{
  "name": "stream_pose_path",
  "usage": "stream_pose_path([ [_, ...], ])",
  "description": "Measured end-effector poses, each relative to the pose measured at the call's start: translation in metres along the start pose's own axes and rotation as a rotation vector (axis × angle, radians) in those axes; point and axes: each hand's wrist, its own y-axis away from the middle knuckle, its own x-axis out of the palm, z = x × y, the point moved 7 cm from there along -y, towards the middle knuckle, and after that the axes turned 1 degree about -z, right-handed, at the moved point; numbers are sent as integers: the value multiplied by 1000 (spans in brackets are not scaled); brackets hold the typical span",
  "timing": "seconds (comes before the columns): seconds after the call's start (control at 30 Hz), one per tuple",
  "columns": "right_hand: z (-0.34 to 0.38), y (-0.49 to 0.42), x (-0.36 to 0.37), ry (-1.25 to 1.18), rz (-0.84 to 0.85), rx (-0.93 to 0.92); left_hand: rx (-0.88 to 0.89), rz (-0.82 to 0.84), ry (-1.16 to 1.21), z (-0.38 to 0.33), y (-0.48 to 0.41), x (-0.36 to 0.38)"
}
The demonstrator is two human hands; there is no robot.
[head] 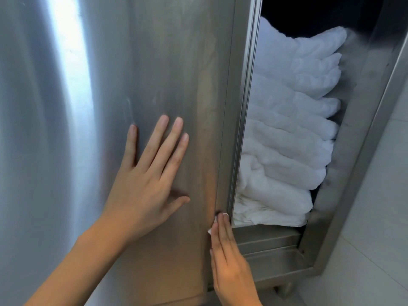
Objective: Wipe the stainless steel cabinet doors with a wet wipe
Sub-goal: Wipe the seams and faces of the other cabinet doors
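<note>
- Far left, the brushed stainless steel cabinet door fills most of the view, with a bright streak of light running down it.
- The left hand lies flat against the door face. Its fingers are straight and spread, grasping nothing, and the thumb sticks out to the right.
- Just right of it, the wet wipe sits on the door's right-hand edge, low down. Only small white bits of it peek out beside and above the fingertips.
- The right hand comes up from below. Its fingers are straight and held together, pressing the wipe flat onto that edge rather than curling round it.
- Past the door's edge the cabinet stands open, and a tall stack of folded white towels fills the inside, leaning against the far wall.
- Below the towels there are steel ledges.
- The steel cabinet frame slants down the right side, with pale wall tiles beyond it.
</note>
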Motion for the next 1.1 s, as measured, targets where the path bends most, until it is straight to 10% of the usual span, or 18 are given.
stream_pose_path([
  [0.3,-8,-65,-31,-204,-231,37,18,23,11,-9,11,8],
  [1.1,-14,7,19,-124,-124,-8,226,120,-20,-62,69,53],
])
